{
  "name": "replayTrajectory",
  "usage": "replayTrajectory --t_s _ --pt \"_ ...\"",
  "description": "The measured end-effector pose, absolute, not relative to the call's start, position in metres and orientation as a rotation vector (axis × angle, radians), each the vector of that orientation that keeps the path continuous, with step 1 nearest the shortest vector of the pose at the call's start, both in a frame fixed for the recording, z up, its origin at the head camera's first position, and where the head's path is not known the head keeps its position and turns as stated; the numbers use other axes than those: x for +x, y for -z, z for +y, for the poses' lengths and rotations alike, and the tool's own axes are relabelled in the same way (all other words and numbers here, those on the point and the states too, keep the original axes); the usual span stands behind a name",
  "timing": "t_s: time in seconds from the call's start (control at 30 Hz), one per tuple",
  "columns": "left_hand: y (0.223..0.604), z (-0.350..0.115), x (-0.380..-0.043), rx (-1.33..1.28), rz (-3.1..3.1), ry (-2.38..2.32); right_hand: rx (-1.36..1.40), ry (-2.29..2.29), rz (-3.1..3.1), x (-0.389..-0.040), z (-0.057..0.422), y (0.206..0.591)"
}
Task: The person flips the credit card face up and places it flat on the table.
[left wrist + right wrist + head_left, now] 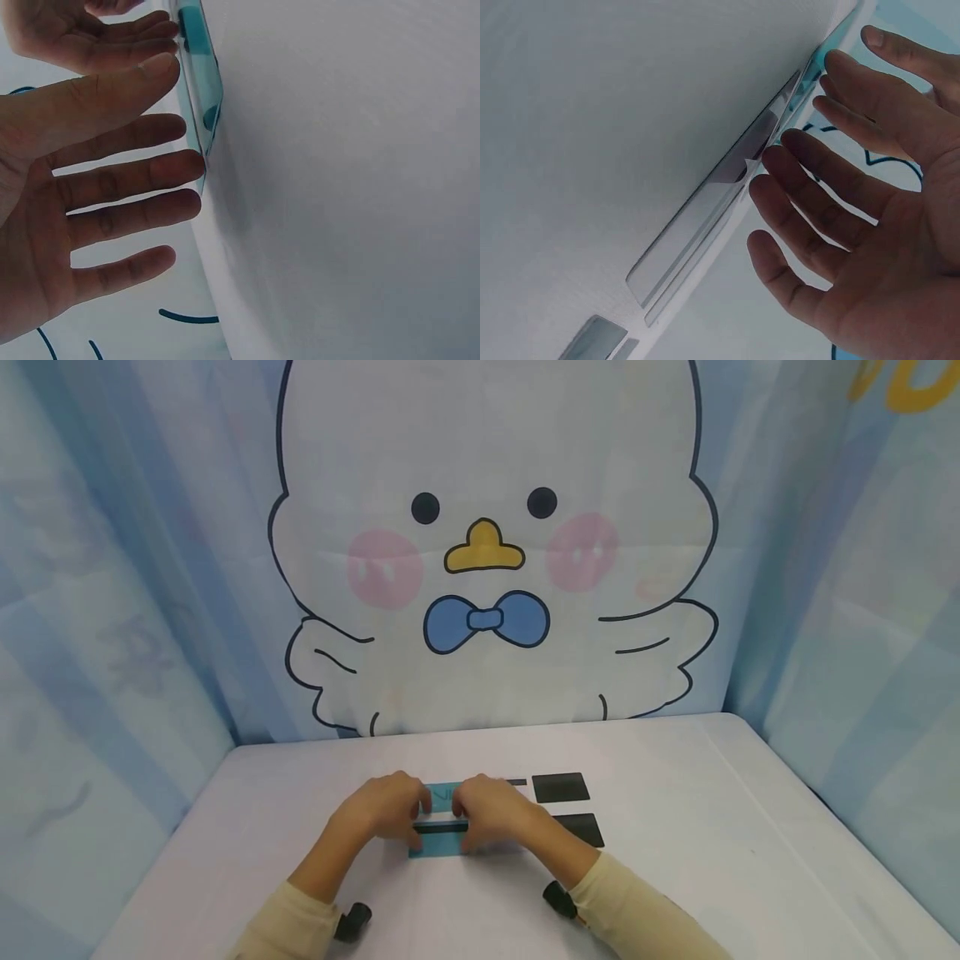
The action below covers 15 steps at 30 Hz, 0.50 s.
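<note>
A teal card with a dark stripe lies on the table between both hands. Behind it is another teal card with lettering, partly covered by the hands. My left hand is at the left ends of these cards; in the left wrist view its fingers are nearly straight, with fingertips at a teal card's edge. The right hand is over their right side. In the right wrist view its fingers are spread and gently bent, fingertips beside pale cards. Neither hand visibly pinches a card.
Two black cards, one farther back and one nearer, lie to the right, the nearer partly behind the right wrist. The white table ends at a cartoon-printed curtain. Dark wrist devices sit by both sleeves.
</note>
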<state>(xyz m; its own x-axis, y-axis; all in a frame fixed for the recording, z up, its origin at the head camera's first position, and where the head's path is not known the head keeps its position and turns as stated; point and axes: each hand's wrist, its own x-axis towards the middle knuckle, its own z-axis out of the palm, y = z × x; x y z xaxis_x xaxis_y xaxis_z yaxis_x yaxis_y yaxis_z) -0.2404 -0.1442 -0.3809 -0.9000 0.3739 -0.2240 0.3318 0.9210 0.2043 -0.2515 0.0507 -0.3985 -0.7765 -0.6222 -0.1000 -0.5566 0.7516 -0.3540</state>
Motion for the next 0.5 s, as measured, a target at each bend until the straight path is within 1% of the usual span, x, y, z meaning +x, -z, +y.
replayTrajectory --t_s 0.5 --pt "0.392 -0.146 -0.236 0.593 2.848 -0.161 -0.971 0.310 2.800 -0.248 0.045 0.399"
